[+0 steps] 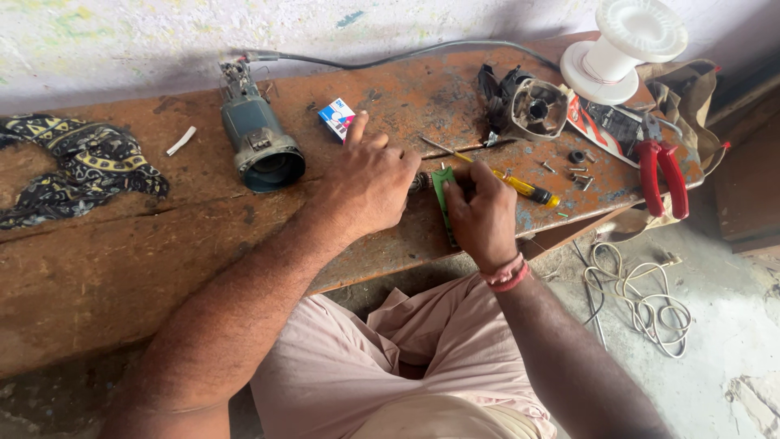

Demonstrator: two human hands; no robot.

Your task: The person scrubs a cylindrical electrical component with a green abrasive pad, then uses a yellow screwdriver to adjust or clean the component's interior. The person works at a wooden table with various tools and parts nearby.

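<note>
Two hands met over the near edge of a worn, rust-coloured bench. The left hand lay curled over a small dark metal part, its forefinger stretched out straight, seemingly to steady the piece against the wood. The right hand had its fingers closed in a pinch on a narrow green strip that stood between the two hands and ran down toward the bench edge; the grip looked chosen for fine, close work. Just beyond the right hand lay a yellow-handled screwdriver, within easy reach. Beyond the left hand stood a grey-green motor housing, open end toward the person, its cable trailing along the wall, with a small printed box beside it. Farther to the right of the right hand sat a dark gear housing, a few loose screws, red-handled pliers and a white plastic spool. To the left of the left hand the bench lay mostly bare as far as a patterned cloth, giving room to move that way, whereas the right side was crowded and ended near coiled white wire on the floor.
</note>
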